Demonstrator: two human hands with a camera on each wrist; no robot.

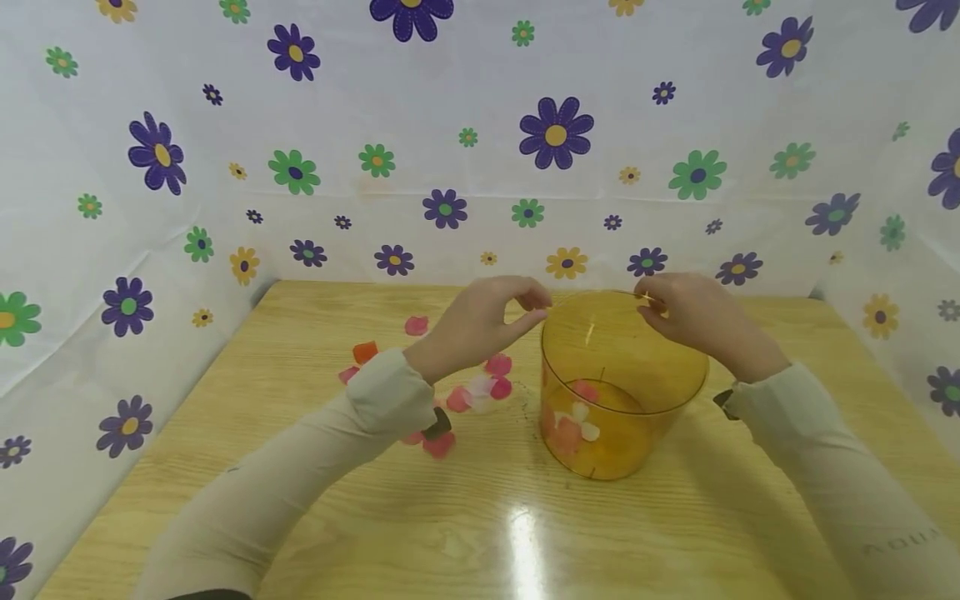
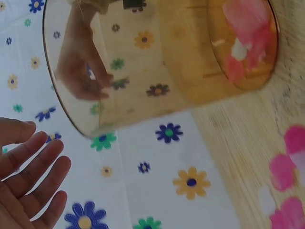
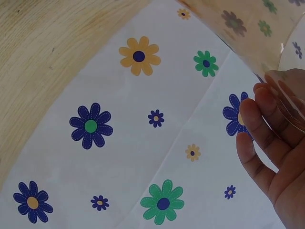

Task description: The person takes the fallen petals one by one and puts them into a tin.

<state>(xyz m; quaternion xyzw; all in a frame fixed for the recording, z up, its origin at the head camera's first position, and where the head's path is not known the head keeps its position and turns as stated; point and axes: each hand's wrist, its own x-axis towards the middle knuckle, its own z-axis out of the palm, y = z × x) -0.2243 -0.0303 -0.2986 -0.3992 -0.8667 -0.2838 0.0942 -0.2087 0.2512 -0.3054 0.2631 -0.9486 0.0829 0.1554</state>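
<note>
A see-through amber tub (image 1: 637,350) stands upright on the wooden table. Several pink and white petals (image 1: 567,435) lie in its bottom. My right hand (image 1: 693,317) pinches the tub's rim at the far right, and the right wrist view shows the fingers (image 3: 259,126) along the outside of the wall. My left hand (image 1: 491,321) is near the rim's left side with loosely bent fingers. In the left wrist view its fingers (image 2: 40,171) stand apart from the tub, holding nothing.
Loose pink, red and white petals (image 1: 459,398) are scattered on the table (image 1: 420,517), left of the tub and partly behind my left arm. A white cloth (image 1: 330,108) printed with flowers hangs behind the table and along both sides.
</note>
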